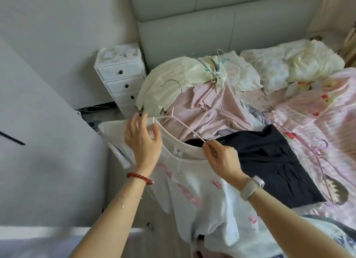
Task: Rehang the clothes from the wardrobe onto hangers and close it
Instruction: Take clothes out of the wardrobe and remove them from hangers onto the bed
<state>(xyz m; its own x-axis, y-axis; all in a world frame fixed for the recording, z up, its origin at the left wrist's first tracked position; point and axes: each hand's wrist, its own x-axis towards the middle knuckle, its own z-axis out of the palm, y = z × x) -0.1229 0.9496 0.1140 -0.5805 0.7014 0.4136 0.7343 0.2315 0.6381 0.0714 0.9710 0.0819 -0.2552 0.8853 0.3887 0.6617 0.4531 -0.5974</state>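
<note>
The white T-shirt bears pink print and a small neck label; it hangs between both hands over the bed edge; the left hand grips its shoulder; the right hand pinches the thin white hanger at the collar.

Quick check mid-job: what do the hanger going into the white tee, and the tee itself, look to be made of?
Hanger: thin white rod, likely coated wire or slim plastic, judging by its narrow, smooth, matte look; can't tell which. Tee: soft white knit, probably cotton jersey, shown by its limp drape, ribbed collar and pink print. Left hand grips the shoulder; right hand pinches the rod.
</note>
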